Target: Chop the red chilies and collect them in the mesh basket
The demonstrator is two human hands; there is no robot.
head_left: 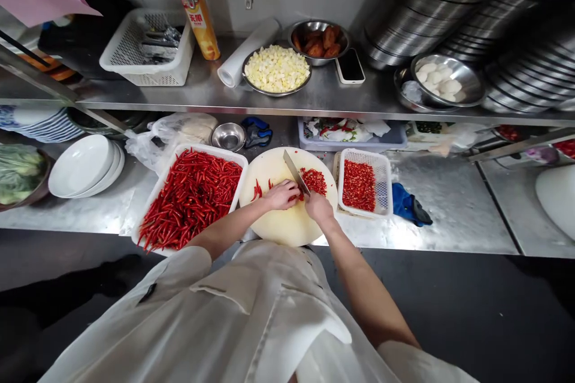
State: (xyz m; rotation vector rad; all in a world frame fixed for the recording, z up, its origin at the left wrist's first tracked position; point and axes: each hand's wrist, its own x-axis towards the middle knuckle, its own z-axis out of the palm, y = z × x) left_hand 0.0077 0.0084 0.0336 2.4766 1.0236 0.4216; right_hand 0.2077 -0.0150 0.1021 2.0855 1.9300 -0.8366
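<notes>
My right hand (pixel 320 208) is closed round the handle of a knife (pixel 294 169), whose blade points away over a round white cutting board (pixel 287 227). Just left of the blade, my left hand (pixel 283 195) presses with bent fingers on red chilies, mostly hidden beneath them. Chopped chili (pixel 314 181) lies on the board to the right of the blade, and a few whole chilies (pixel 257 190) lie left of my left hand. A white tray piled with whole red chilies (pixel 191 197) stands left of the board. On its right, a white basket (pixel 383 185) holds chopped chili.
A metal shelf (pixel 193 96) above holds a bowl of chopped pale yellow pieces (pixel 277 69), a phone (pixel 350 67) and stacked metal bowls (pixel 413 12). Blue gloves (pixel 408 204) lie right of the basket. White bowls (pixel 83 166) are stacked at the left.
</notes>
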